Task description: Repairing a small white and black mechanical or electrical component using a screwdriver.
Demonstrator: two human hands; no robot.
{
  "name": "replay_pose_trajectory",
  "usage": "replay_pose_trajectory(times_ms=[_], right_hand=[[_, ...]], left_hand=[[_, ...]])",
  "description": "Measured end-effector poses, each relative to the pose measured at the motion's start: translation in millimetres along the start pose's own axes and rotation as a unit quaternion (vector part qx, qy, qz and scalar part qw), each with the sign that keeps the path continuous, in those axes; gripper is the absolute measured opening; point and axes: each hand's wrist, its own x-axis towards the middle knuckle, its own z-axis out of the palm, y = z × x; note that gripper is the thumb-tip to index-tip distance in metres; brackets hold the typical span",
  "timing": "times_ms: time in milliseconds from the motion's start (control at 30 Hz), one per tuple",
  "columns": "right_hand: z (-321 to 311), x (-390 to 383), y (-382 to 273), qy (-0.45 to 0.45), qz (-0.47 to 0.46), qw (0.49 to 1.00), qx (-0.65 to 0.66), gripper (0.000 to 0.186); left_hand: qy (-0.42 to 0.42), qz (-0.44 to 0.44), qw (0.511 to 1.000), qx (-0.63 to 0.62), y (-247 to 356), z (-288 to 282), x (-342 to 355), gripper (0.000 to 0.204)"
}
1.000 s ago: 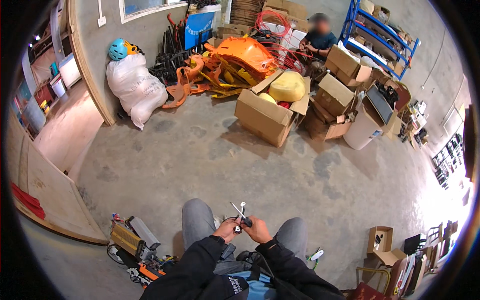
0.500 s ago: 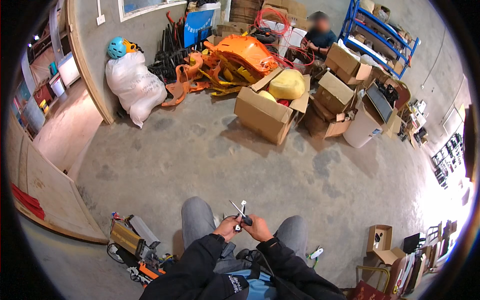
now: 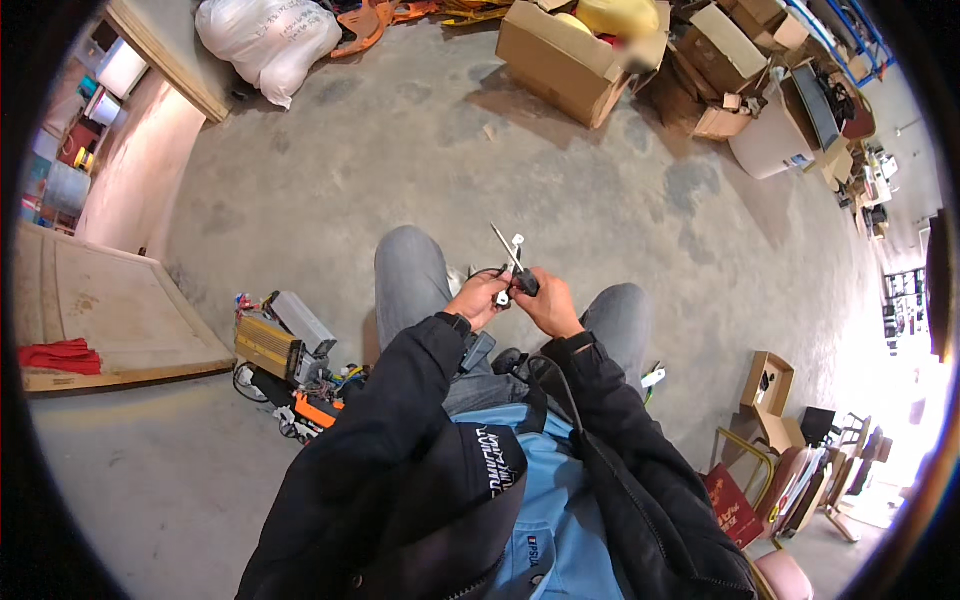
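I've got a stained grey concrete floor (image 3: 330, 190) across most of the view, wooden door frame (image 3: 175, 68) upper left, pale door leaf (image 3: 110, 290) below it. Biggest container I see: open cardboard box (image 3: 555, 65) at the top, flaps out, holding bulky yellow items (image 3: 622, 14) plus something red; the frame edge crops it. White sack (image 3: 268, 45) left of it, bulging, contents hidden. White plastic bin (image 3: 765, 145) on the right, grey flat panel (image 3: 815, 105) leaning up out of it. Crumpled brown carton (image 3: 690, 100) sits between box and bin; can't read what's inside. Smaller open carton (image 3: 770, 376) lower right has small dark bits in it, too small for me to identify. By the wearer's left leg: gold metal case (image 3: 266, 346), silver metal case (image 3: 303, 325) alongside, then wiring and an orange piece (image 3: 317, 410). Red cloth (image 3: 60, 357) lies on the leaf's bottom edge. Hands are close together between the knees, above the floor; can't tell if they touch. Right hand (image 3: 550, 300) is gripping the black-handled screwdriver (image 3: 527, 283), shaft angled up-left. Left hand (image 3: 478, 302) pinches a slim white part (image 3: 517, 241), which crosses behind that shaft, black cable (image 3: 486, 271) looping beside it.
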Motion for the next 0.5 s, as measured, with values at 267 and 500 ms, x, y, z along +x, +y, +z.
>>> replay_pose_trajectory(times_ms=[267,500], right_hand=[[-9,3,-13,0.003,-0.018,1.0,-0.022,0.023],[11,-6,11,-0.012,0.022,0.999,-0.024,0.028]], left_hand=[[0.006,0.005,1.0,-0.026,3,4,5,0.018],[0.014,-0.014,0.999,-0.029,-11,-8,-11,0.021]])
